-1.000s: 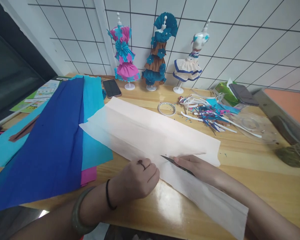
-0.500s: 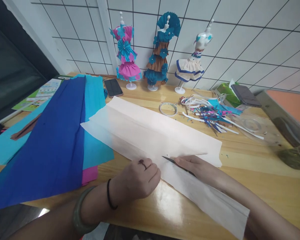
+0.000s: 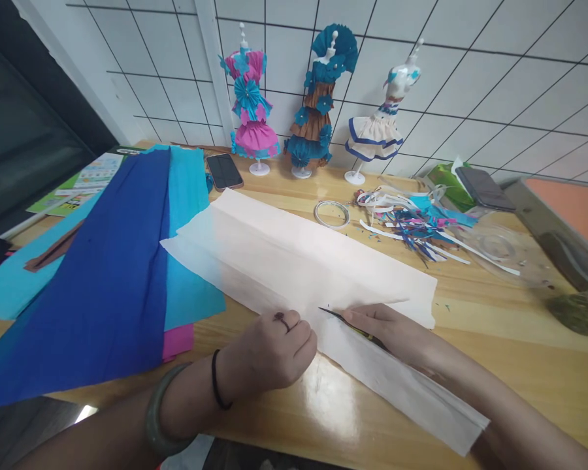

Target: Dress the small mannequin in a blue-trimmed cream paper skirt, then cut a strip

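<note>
A long white sheet of crepe paper (image 3: pixel 284 248) lies slantwise over the wooden table, cut partway along from its right end. My left hand (image 3: pixel 284 346) is closed on the paper's near edge, just left of the cut. In my right hand (image 3: pixel 382 326) is a pair of scissors (image 3: pixel 345 318), their dark tip pointing left at the end of the cut. The partly cut strip (image 3: pixel 396 385) slants down to the right below my right forearm. The scissor handles are hidden by my fingers.
Blue crepe paper (image 3: pixel 112 274) overlaps turquoise sheets on the left. Three small dress forms stand along the wall, including a pink one (image 3: pixel 255 137). A phone (image 3: pixel 224 172), a tape roll (image 3: pixel 332 214) and paper scraps (image 3: pixel 416 225) lie behind the sheet. An orange-topped box (image 3: pixel 568 215) is at right.
The whole view has shifted slightly to the right. The loose end of the strip has lifted or swung a little; both hands keep nearly the same place on the paper.
</note>
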`<state>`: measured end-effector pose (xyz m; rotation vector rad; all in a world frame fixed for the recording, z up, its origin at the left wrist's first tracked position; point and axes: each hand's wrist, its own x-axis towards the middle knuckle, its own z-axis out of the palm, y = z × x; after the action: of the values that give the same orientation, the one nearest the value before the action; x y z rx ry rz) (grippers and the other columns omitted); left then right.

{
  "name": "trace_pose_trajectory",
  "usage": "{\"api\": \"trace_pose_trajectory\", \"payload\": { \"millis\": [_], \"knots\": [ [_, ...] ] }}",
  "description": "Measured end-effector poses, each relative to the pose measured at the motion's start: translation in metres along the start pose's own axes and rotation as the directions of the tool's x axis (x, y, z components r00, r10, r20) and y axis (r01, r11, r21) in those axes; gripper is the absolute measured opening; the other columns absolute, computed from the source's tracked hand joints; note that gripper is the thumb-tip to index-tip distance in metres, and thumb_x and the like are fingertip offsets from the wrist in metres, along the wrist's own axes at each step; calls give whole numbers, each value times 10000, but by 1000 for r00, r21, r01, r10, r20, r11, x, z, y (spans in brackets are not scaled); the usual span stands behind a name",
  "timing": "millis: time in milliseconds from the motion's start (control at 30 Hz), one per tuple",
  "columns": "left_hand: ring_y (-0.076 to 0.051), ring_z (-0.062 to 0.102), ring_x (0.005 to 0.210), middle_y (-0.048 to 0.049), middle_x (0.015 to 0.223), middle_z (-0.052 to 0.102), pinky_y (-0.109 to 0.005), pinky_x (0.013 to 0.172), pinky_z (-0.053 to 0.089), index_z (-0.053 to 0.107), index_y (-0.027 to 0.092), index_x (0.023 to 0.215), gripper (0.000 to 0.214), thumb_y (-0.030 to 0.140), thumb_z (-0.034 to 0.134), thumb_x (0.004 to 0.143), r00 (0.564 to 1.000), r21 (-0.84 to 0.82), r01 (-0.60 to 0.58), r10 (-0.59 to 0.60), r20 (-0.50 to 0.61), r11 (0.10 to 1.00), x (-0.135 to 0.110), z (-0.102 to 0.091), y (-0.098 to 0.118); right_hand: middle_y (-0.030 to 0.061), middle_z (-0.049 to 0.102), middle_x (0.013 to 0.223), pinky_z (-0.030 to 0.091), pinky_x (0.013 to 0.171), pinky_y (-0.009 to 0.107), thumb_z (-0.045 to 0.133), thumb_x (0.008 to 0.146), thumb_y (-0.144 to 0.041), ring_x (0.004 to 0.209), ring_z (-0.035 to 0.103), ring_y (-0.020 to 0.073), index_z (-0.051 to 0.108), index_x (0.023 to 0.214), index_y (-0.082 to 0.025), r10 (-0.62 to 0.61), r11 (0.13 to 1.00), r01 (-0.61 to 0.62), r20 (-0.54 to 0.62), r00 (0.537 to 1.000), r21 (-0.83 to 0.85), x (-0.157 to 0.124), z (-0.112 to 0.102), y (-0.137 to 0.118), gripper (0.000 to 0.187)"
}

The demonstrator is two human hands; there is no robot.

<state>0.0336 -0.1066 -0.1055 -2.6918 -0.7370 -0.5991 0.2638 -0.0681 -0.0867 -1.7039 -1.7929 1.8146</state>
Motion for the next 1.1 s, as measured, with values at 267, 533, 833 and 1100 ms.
{"api": "trace_pose_trajectory", "payload": {
  "millis": [267, 533, 833, 1100],
  "knots": [
    [-154, 490, 604, -18, 631, 508, -285, 512, 397, 538, 120, 762, 105, 64, 473, 822, 1000, 18, 4, -4, 8, 1000, 1, -2, -1, 38, 647, 711, 421, 578, 266, 495, 769, -664, 661, 557, 182, 699, 877, -183, 65, 998, -66, -73, 995, -17, -1, 0, -6, 533],
    [-155, 490, 621, -22, 649, 521, -288, 527, 412, 546, 123, 777, 115, 56, 464, 823, 999, 7, 14, -15, 34, 1000, 1, -1, 1, -73, 357, 470, 215, 357, 201, 440, 810, -662, 373, 302, 61, 541, 747, -184, 124, 992, -124, 30, 992, 5, 8, 6, -13, 493],
    [-165, 502, 600, -22, 628, 524, -300, 481, 379, 555, 113, 778, 88, 58, 492, 801, 999, 3, 25, -25, -25, 1000, 1, -1, 0, -103, 296, 414, 165, 315, 180, 435, 806, -672, 315, 250, 38, 502, 759, -182, 156, 988, -156, 54, 986, -5, 8, 6, -26, 497],
    [-165, 513, 601, -19, 631, 524, -302, 477, 374, 549, 114, 776, 89, 55, 490, 808, 999, -3, 24, -24, -33, 1000, -2, 1, 1, -100, 294, 407, 157, 317, 184, 437, 797, -677, 314, 249, 37, 439, 668, -196, 116, 993, -116, 63, 991, -2, 8, 6, -25, 498]
  ]
}}
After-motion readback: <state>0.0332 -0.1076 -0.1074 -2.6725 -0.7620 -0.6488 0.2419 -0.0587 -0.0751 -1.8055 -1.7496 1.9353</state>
